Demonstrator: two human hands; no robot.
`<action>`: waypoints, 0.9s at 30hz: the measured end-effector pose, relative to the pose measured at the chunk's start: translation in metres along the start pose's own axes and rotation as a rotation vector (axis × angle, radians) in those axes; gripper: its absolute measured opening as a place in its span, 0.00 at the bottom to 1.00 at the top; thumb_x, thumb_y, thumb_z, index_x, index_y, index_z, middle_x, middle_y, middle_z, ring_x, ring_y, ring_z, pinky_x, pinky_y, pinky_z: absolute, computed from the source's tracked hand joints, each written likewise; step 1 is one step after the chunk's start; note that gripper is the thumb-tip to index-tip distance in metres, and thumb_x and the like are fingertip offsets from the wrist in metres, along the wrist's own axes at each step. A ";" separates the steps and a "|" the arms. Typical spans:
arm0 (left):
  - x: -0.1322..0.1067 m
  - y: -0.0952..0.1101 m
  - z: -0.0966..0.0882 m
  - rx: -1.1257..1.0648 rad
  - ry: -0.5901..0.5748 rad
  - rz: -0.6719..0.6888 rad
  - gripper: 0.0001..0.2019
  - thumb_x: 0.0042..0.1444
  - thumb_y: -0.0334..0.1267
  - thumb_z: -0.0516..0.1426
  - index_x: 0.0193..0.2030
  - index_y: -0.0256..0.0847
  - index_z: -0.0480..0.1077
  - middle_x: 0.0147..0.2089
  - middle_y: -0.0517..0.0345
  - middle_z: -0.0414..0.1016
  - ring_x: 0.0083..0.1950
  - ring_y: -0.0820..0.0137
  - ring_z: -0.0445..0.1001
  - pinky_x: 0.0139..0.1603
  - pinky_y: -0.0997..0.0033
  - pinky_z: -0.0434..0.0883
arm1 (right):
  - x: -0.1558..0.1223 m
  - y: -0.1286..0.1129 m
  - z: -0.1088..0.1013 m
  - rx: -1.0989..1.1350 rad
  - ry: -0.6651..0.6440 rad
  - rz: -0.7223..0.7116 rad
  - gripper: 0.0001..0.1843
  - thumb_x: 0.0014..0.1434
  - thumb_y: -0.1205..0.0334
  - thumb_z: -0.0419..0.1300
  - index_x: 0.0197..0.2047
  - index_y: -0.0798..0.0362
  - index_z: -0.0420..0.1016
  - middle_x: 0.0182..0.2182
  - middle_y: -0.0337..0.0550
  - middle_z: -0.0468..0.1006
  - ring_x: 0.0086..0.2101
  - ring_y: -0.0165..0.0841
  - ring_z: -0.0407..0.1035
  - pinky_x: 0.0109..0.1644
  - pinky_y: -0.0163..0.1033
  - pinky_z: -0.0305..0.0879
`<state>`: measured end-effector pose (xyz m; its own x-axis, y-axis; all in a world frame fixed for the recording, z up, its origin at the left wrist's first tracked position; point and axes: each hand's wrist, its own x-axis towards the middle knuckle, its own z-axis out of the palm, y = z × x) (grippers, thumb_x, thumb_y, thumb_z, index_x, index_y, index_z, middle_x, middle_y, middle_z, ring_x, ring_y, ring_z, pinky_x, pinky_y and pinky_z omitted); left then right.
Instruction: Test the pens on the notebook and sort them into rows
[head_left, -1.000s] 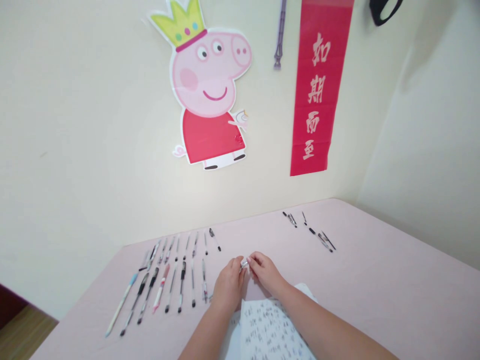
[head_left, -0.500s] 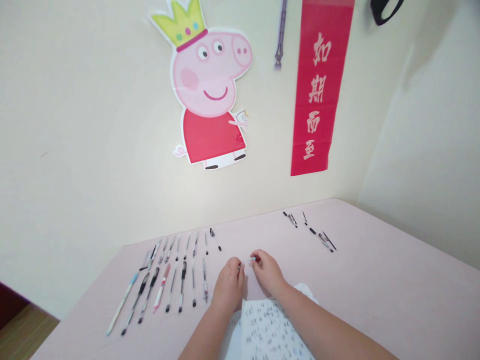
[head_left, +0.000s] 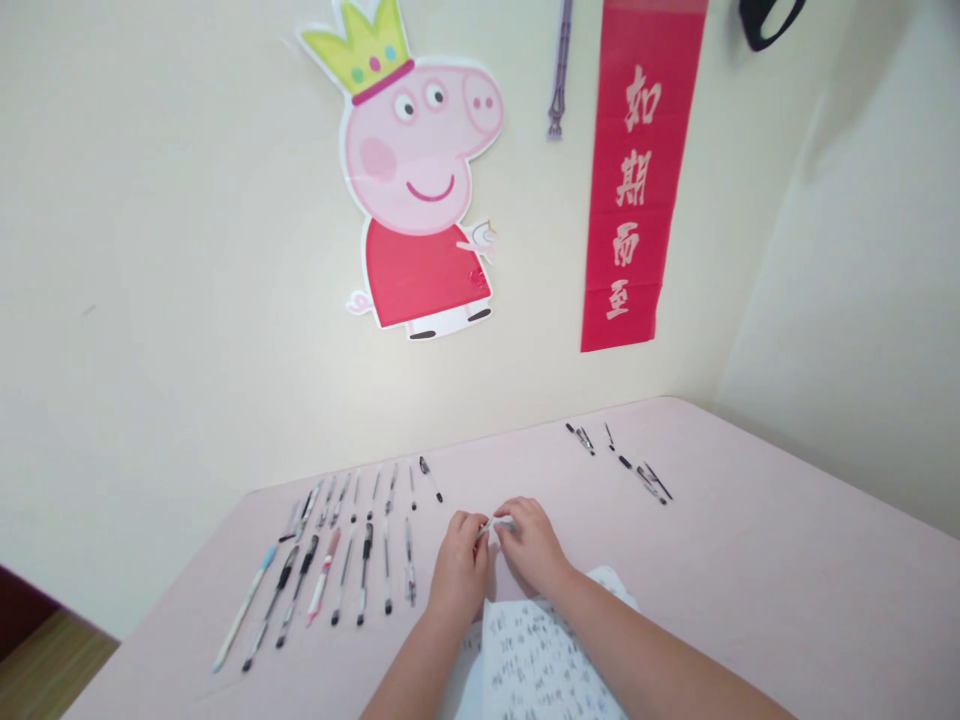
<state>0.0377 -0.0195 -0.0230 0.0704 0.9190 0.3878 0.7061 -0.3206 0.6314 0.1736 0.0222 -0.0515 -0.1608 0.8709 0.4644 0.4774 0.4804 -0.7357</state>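
Observation:
My left hand is closed in a pinch on a slim pen, mostly hidden by the fingers. Just right of it, my right hand pinches a thin, pale pen piece whose exact kind is too small to tell. The fingertips of both hands are close together above the pink tabletop. Under my forearms lies a sheet of handwritten paper. Closest to my left hand among the laid-out pens is a clear pen.
Two rows of pens fill the table's left side, among them a pink pen and a pale blue-yellow pen. Several dark pens and pen parts lie at the back right. A wall borders the table behind.
My right hand has shifted slightly left, bringing its fingertips nearer to my left hand. The pale piece in it now lies closer to the pen. The laid-out pens have not moved.

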 end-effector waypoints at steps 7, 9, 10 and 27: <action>0.000 -0.003 0.006 -0.110 0.037 -0.141 0.12 0.57 0.39 0.49 0.45 0.39 0.66 0.35 0.57 0.70 0.33 0.71 0.70 0.37 0.69 0.68 | 0.006 -0.005 -0.002 0.327 -0.054 0.121 0.11 0.54 0.55 0.57 0.28 0.53 0.73 0.28 0.43 0.74 0.32 0.33 0.66 0.35 0.37 0.60; 0.000 -0.005 0.009 -0.154 0.030 -0.171 0.13 0.56 0.39 0.49 0.46 0.39 0.65 0.34 0.58 0.69 0.31 0.72 0.69 0.35 0.70 0.67 | 0.006 -0.005 -0.002 0.399 -0.060 0.187 0.12 0.52 0.53 0.59 0.27 0.54 0.73 0.27 0.42 0.74 0.30 0.33 0.65 0.35 0.37 0.60; 0.000 -0.006 0.010 -0.170 0.023 -0.175 0.13 0.56 0.39 0.49 0.46 0.39 0.64 0.34 0.59 0.69 0.31 0.72 0.69 0.35 0.70 0.67 | 0.006 -0.005 -0.002 0.430 -0.066 0.215 0.12 0.51 0.53 0.59 0.27 0.54 0.73 0.27 0.42 0.73 0.29 0.32 0.65 0.35 0.37 0.60; 0.000 -0.003 0.007 -0.060 -0.010 -0.151 0.12 0.56 0.42 0.48 0.26 0.40 0.65 0.26 0.61 0.66 0.30 0.72 0.66 0.32 0.73 0.61 | 0.007 -0.009 -0.007 0.737 -0.066 0.453 0.16 0.42 0.49 0.64 0.25 0.55 0.71 0.21 0.37 0.69 0.25 0.29 0.61 0.31 0.35 0.57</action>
<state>0.0403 -0.0166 -0.0292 -0.0256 0.9599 0.2791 0.6657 -0.1920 0.7212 0.1741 0.0234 -0.0376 -0.1516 0.9878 0.0366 -0.1704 0.0104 -0.9853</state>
